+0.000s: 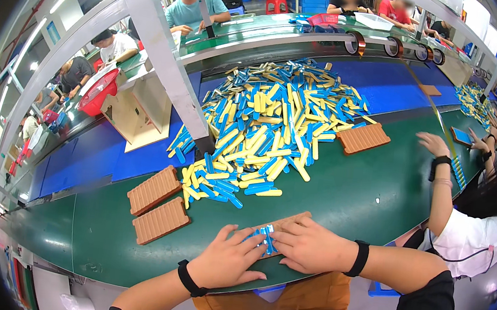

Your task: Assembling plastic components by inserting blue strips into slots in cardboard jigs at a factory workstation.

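A brown grooved tray [297, 217] lies on the green table in front of me, partly under both hands. Several small blue pieces [267, 234] sit across its middle, between my fingertips. My left hand [230, 258] rests over the left part with its fingers stretched out onto the blue pieces and its thumb apart. From the right, my right hand [315, 247] lies over the other part, fingers extended and touching the tray and the edge of the pieces. How firmly either hand presses cannot be seen. Both wrists wear dark bands.
A big heap of blue and yellow flat sticks [263, 126] spreads beyond my hands. Two brown grooved trays [161, 221] lie to the left, and another tray [364, 139] sits right of the heap. A metal post [168, 56] stands at left. A co-worker's arm [441, 187] reaches in at right.
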`<control>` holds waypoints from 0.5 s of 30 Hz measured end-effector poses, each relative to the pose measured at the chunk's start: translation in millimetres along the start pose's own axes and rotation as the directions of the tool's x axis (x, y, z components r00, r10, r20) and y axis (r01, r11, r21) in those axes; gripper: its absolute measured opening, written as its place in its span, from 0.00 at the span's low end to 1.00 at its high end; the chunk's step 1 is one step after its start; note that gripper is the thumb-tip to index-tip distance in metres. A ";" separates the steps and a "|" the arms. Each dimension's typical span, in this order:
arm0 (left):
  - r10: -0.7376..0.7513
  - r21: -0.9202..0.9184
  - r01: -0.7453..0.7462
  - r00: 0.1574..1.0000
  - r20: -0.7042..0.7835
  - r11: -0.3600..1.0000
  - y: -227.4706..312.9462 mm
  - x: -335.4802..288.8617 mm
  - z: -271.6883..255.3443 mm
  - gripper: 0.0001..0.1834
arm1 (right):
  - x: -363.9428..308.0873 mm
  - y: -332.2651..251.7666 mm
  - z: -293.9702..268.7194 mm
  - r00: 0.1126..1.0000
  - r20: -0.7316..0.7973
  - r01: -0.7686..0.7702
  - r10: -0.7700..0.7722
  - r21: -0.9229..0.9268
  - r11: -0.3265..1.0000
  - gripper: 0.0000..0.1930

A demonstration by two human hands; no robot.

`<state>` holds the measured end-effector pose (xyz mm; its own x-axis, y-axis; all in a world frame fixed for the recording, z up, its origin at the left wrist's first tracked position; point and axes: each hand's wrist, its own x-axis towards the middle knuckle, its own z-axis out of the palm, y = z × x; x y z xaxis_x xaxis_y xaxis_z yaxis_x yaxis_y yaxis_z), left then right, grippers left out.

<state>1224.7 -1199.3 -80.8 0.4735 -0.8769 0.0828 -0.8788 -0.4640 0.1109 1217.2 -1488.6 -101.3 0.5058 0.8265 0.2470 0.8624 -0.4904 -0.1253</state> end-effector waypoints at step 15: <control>0.064 -0.079 -0.063 0.998 0.010 0.995 -18.9 1.7 -2.4 0.38 | 38.2 45.1 -29.3 0.945 0.211 -0.283 0.249 0.149 0.948 0.16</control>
<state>1242.3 -1191.7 -80.4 0.4157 -0.9060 0.0801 -0.8995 -0.3965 0.1835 1274.9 -1487.2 -69.3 0.6968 0.7173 -0.0007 0.6766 -0.6576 -0.3314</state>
